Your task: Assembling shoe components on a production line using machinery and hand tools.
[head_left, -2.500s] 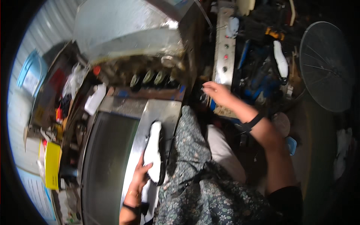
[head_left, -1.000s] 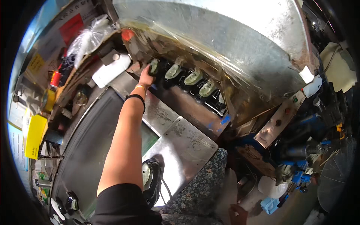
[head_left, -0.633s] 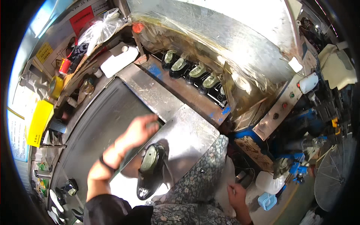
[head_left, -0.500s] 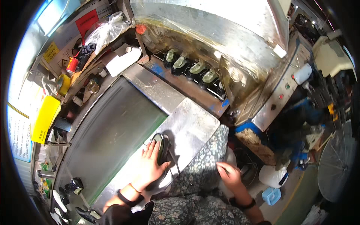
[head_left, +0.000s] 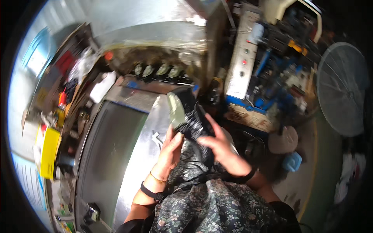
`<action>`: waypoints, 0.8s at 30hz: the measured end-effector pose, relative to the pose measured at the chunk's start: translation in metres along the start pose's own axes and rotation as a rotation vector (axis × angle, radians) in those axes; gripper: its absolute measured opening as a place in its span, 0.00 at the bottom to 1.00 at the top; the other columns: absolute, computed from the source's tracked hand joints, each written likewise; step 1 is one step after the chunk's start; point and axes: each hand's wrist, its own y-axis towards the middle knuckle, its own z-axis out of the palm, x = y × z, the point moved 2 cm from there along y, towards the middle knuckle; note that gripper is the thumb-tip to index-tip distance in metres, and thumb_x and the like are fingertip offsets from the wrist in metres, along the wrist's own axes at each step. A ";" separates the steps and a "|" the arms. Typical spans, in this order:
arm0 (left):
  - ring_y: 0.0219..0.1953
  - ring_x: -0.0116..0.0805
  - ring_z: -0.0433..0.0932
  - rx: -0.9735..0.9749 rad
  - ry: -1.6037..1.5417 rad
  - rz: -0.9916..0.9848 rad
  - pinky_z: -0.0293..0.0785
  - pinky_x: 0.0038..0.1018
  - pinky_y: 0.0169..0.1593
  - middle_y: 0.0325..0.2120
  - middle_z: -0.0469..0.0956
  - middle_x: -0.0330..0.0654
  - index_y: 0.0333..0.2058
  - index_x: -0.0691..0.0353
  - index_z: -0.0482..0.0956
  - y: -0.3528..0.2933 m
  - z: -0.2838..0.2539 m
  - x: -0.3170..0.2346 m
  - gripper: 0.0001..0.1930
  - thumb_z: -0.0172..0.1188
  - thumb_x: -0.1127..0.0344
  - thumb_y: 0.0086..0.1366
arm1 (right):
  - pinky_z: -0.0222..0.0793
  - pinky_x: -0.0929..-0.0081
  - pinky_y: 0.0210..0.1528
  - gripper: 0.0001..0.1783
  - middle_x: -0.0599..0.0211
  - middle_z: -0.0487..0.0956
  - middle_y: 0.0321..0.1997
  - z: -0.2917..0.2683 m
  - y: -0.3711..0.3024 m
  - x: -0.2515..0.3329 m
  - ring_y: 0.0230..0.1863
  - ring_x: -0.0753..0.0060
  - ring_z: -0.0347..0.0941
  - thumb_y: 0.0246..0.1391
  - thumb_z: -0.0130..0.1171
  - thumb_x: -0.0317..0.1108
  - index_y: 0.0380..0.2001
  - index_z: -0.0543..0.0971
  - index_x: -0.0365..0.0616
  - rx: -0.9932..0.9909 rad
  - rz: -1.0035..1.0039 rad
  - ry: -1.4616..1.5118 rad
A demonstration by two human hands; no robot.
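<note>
A black shoe with a pale green form in its opening is raised in front of me, above my floral apron. The fingers of my left hand close on its near left side. My right hand grips the shoe from the right, thumb across the black upper. Motion blur softens the shoe's details. Close to my left hand, a small whitish piece lies on the bare metal plate.
A dark conveyor belt runs along the left of the plate. Several black shoes with pale green forms stand at the machine's opening. A control panel and a large round fan are on the right. A blue basket sits on the floor.
The shoe has been lifted off the metal plate and tilted. My right hand has come in from the right and taken hold of it. The whole view has turned to the right.
</note>
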 end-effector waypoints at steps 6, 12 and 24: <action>0.50 0.39 0.77 0.229 1.114 0.314 0.72 0.31 0.54 0.50 0.75 0.50 0.57 0.65 0.70 -0.009 -0.007 0.035 0.29 0.68 0.69 0.57 | 0.57 0.71 0.64 0.43 0.58 0.66 0.65 -0.130 -0.045 0.174 0.63 0.68 0.64 0.41 0.65 0.25 0.65 0.63 0.37 -0.436 -0.476 -0.825; 0.47 0.28 0.77 0.128 0.893 -0.117 0.72 0.25 0.52 0.45 0.79 0.42 0.55 0.68 0.71 -0.037 -0.063 0.086 0.23 0.63 0.71 0.63 | 0.64 0.53 0.58 0.40 0.53 0.70 0.59 -0.263 -0.020 0.305 0.53 0.40 0.69 0.37 0.63 0.41 0.61 0.71 0.73 -1.225 -0.413 -1.883; 0.47 0.26 0.78 0.063 0.904 -0.173 0.72 0.23 0.52 0.43 0.80 0.39 0.53 0.69 0.73 -0.031 -0.044 0.095 0.18 0.60 0.75 0.64 | 0.66 0.54 0.56 0.38 0.60 0.72 0.58 -0.319 0.005 0.367 0.54 0.41 0.69 0.40 0.61 0.42 0.60 0.70 0.78 -0.935 0.014 -1.778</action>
